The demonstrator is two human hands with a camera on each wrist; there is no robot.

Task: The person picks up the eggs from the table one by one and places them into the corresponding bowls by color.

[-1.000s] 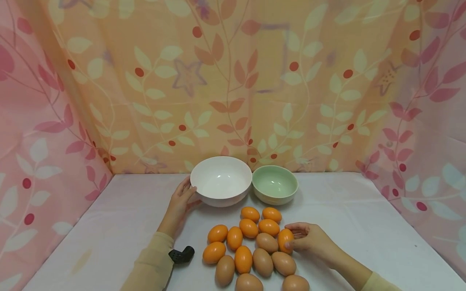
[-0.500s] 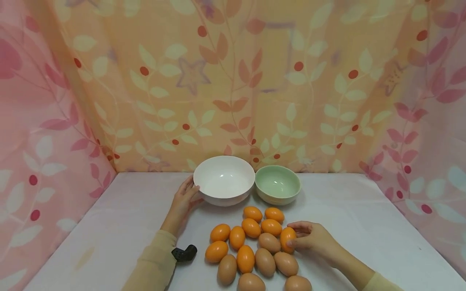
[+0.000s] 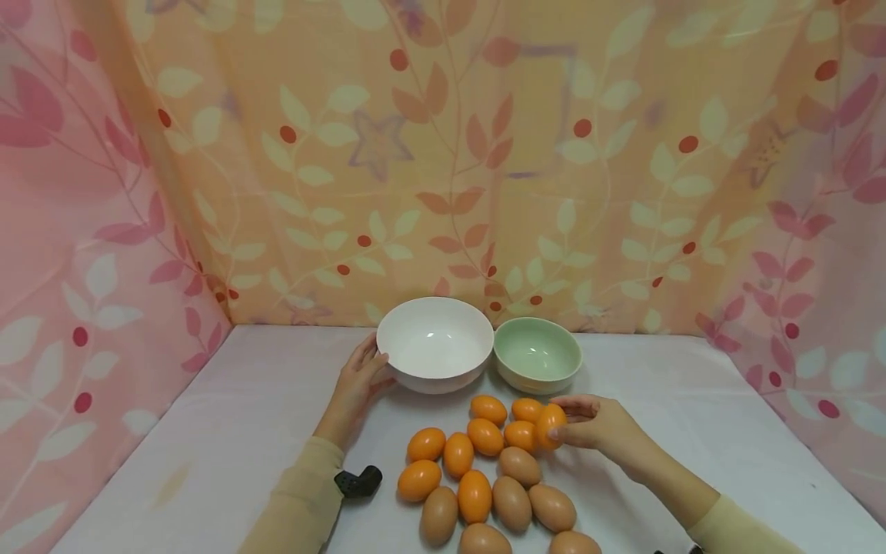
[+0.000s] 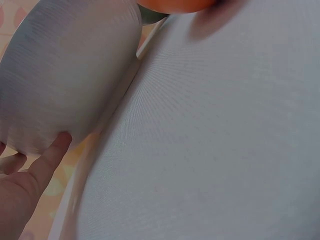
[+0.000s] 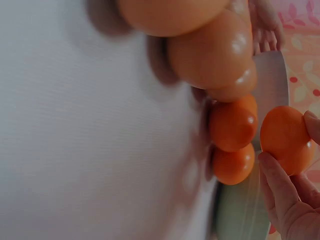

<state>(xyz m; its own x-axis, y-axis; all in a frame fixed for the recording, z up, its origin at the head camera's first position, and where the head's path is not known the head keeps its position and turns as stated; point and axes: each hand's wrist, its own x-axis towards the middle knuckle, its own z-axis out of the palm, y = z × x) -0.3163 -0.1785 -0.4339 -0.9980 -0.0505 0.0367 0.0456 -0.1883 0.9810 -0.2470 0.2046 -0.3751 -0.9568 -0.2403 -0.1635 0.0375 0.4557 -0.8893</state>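
Note:
My left hand holds the left side of a large white bowl, thumb near the rim; in the left wrist view, fingers lie against its outer wall. My right hand pinches an orange egg between thumb and fingertips, raised just above the group; the right wrist view shows this held egg apart from the others. A smaller green bowl stands right of the white one. Nothing lies in either bowl. Several orange eggs and several brown eggs lie in front of the bowls.
A white cloth covers the table. Flower-patterned curtains hang behind it and at both sides. A black angled object sits beside the left sleeve. Some brown eggs are cut off at the lower frame edge.
My right hand has lifted the orange egg off the cloth and moved it a little away from me, towards the bowls. The left hand stays at the white bowl. The head view has shifted slightly.

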